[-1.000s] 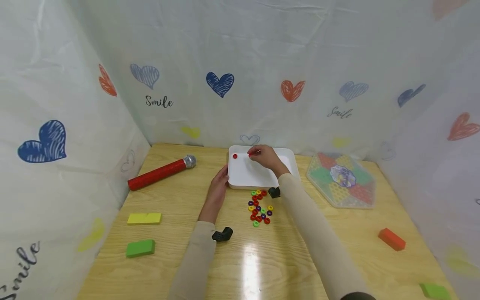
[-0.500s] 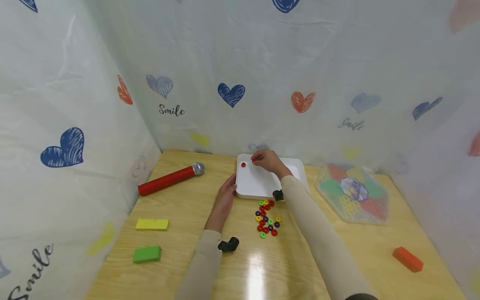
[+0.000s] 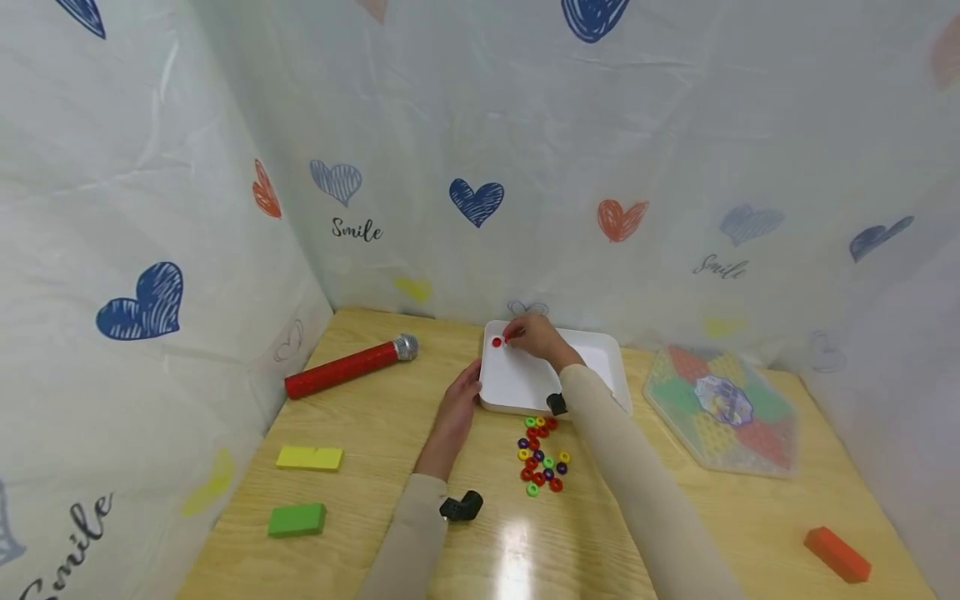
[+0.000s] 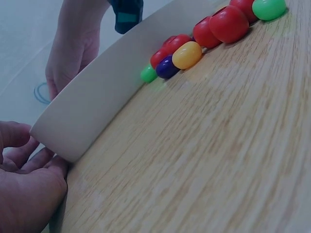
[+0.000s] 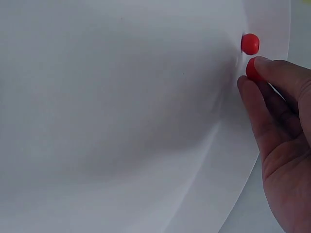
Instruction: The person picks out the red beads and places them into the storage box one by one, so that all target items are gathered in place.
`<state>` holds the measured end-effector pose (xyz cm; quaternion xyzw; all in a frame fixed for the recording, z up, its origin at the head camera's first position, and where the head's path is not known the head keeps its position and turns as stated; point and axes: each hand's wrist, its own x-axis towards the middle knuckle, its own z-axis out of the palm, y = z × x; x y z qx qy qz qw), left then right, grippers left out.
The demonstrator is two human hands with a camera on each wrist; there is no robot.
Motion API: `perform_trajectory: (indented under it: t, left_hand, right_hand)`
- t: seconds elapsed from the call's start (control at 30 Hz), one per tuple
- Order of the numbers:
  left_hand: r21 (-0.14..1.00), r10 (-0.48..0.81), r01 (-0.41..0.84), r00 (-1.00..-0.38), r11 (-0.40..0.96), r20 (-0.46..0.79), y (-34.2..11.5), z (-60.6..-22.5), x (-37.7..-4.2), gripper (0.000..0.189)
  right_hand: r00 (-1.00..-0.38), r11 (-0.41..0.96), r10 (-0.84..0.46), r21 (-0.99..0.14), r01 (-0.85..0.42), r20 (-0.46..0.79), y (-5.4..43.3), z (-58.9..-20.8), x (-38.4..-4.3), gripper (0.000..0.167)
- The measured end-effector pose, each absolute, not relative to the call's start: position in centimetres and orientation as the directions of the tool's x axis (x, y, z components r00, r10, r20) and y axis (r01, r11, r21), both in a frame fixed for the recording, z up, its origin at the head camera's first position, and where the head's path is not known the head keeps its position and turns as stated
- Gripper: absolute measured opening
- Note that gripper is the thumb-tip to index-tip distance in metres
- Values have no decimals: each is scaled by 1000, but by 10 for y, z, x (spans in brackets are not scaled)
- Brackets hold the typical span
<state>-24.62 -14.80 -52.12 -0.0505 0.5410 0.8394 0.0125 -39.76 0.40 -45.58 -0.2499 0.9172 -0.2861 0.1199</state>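
A white tray (image 3: 517, 382) lies at the back of the table. My left hand (image 3: 459, 404) grips its near left corner, thumb at the rim and fingers along the side in the left wrist view. Inside the tray, my right hand (image 3: 542, 337) pinches a red bead (image 5: 252, 69) between thumb and fingertips. Right beside it, along the tray's far wall, sits another red bead (image 5: 250, 44). Several loose beads (image 3: 538, 478) in red, green, yellow and purple are scattered on the table in front of the tray.
To the left lies a red toy microphone (image 3: 348, 369), with a yellow block (image 3: 310, 458) and a green block (image 3: 297, 520) nearer. A hexagonal clear case (image 3: 723, 408) with coloured sections stands right of the tray. A red block (image 3: 837, 554) lies front right. Printed curtains surround the table.
My right hand has carried the pinched red bead left, close to the bead resting in the tray. The left hand stays at the tray's corner. The head view has shifted a little.
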Motion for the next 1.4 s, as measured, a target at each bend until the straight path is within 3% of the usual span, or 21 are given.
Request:
perform_trajectory:
  t: [0.47,0.9,1.4]
  left_hand:
    - [896,-28,-54,-997,-442,-74,-147,-524,-248,48]
    - [913,-44,-71,-994,-402,-96,-148,-522,-247,48]
    - [908,-50,-50,-996,-417,-77,-147,-524,-250,48]
  right_hand:
    - [-821,740,-565,-490,-461,-81,1,-457,-401,17]
    - [-826,761,-547,-491,-423,-136,9,-445,-395,25]
    - [-875,733,-480,-579,-356,-70,60,-424,-359,31]
